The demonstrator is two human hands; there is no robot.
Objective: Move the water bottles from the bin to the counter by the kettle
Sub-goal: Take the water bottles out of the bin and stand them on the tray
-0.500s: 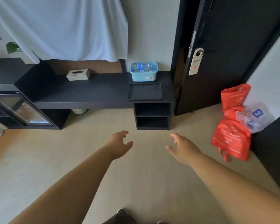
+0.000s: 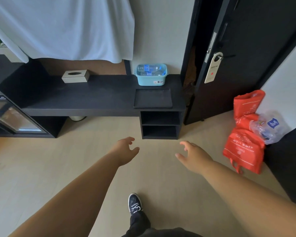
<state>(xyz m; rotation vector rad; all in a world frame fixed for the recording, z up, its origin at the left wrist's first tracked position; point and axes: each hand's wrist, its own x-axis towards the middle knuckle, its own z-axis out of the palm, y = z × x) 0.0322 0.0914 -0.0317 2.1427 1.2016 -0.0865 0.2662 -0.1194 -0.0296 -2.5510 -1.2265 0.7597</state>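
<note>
A light blue bin (image 2: 151,79) stands at the back right of the black counter (image 2: 85,96), against the wall. Clear water bottles with blue labels (image 2: 149,69) lie inside it. My left hand (image 2: 126,150) and my right hand (image 2: 193,155) are stretched out over the floor, well short of the counter. Both hands hold nothing, with fingers spread. No kettle is in view.
A flat black tray (image 2: 153,100) lies in front of the bin. A tissue box (image 2: 75,76) sits at the counter's back left. Open shelves (image 2: 161,124) are below the bin. Red bags (image 2: 244,132) and a plastic bag (image 2: 268,127) rest by the black door (image 2: 237,57). My shoe (image 2: 135,203) is on the floor.
The counter and bin appear larger and nearer, and my shoe has stepped forward into view. Both hands stay open in much the same pose.
</note>
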